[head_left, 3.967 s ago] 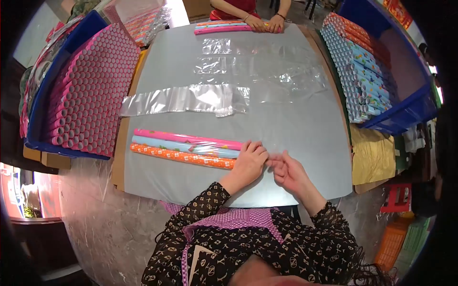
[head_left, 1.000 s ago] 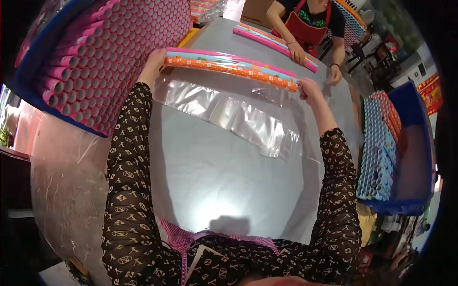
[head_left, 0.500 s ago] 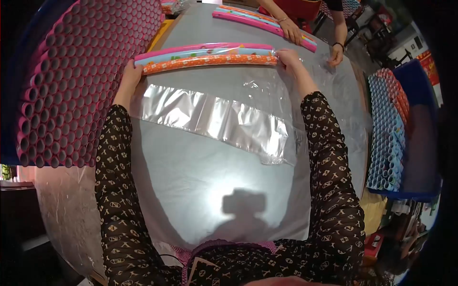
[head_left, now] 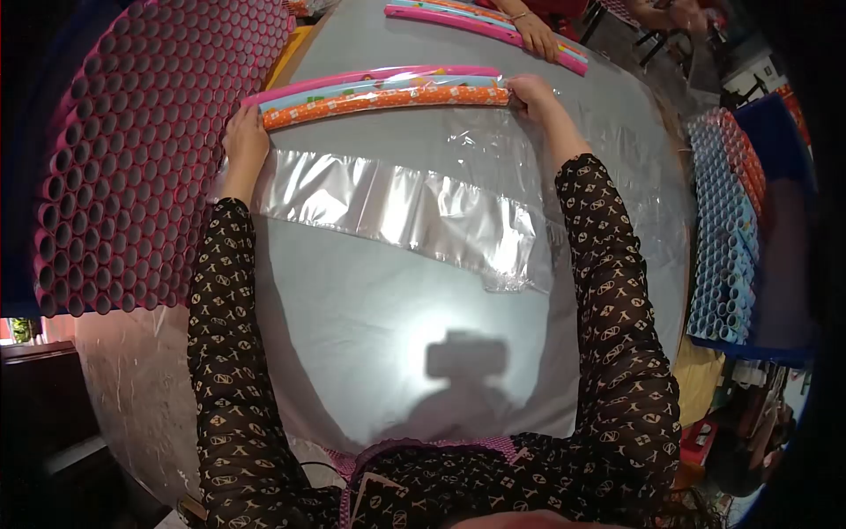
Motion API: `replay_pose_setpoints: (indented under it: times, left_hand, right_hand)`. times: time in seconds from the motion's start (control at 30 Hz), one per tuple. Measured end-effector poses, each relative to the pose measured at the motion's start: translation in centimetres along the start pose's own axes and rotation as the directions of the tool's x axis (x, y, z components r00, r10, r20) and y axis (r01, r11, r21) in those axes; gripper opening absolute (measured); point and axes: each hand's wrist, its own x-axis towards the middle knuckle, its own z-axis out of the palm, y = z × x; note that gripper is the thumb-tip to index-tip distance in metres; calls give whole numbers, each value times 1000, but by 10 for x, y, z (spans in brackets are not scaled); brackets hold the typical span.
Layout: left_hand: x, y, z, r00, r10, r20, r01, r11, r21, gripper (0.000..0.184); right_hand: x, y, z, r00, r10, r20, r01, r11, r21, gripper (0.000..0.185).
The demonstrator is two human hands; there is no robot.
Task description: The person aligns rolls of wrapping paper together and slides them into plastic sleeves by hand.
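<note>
A bundle of three patterned tubes (head_left: pixel 379 95), pink, light blue and orange with white marks, lies crosswise in clear plastic film. My left hand (head_left: pixel 246 134) is at its left end, fingers bent against the tube ends. At the right end, my right hand (head_left: pixel 534 95) is closed around the end of the wrapping; its fingertips are partly hidden. Nearer to me, a flat clear plastic bag (head_left: pixel 388 207) stretches across the table between my forearms. More crinkled clear film (head_left: pixel 493 150) lies below my right hand.
Pink tubes (head_left: pixel 132 159) are stacked high on the left, open ends facing me. Light blue and orange tubes (head_left: pixel 723 238) fill a blue bin (head_left: pixel 780 132) on the right. Across the grey table (head_left: pixel 352 353), another person's hand (head_left: pixel 538 37) rests on a similar bundle (head_left: pixel 458 26).
The bundle has shifted slightly away from me. My left hand's fingers have moved up over the tube ends. The other person's second hand has left the table's right side.
</note>
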Motion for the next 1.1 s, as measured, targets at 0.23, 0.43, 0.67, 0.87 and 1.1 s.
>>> replay_pose_setpoints:
  times: [0.23,0.43,0.67,0.87,1.1]
  left_hand:
    - [-3,23,-29,991,-51,120,33,988,148,36]
    - [-2,104,-34,961,217,173,-242,960,140,41]
    - [-28,186,-25,883,450,130,-456,890,18,34]
    - [-40,189,-30,891,444,94,-445,896,-20,44]
    - [-110,181,-95,837,543,59,-533,836,-128,46]
  right_hand:
    - [3,3,-3,1000,-1,-25,0,999,-43,21]
    - [-8,0,-1,996,-79,-31,73,984,-161,16]
    - [-12,5,-9,944,-327,35,292,783,-549,31]
    - [0,19,-7,851,-521,67,380,524,-762,37]
    - [-21,25,-5,720,-685,-112,419,558,-716,31]
